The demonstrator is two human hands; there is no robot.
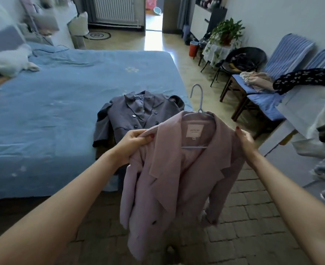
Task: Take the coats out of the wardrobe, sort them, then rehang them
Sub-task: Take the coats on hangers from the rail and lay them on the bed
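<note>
While your left hand (134,139) pinches the shoulder of the dusty-pink, wide-lapelled cloth coat (177,178) with its fingers curled into the fabric, your right hand (245,139) grips the opposite shoulder, thumb on top and the fingers hidden behind the cloth. You hold the coat up in front of you above the brick-patterned floor (253,217), its front facing you and open, a white label showing inside the collar. It hangs on a pale blue plastic hanger (200,104) whose hook stands above the collar and whose lower bar shows inside the open front. Just beyond your left hand, a grey double-breasted jacket with dark buttons (133,115) lies flat, front up, at the near right corner of the bed with the light blue quilted cover (52,111). Farther right, a wooden bench with blue striped cushions (263,106) stands along the wall, with a crumpled beige garment (259,80) and a dark patterned garment (307,78) lying around it.
</note>
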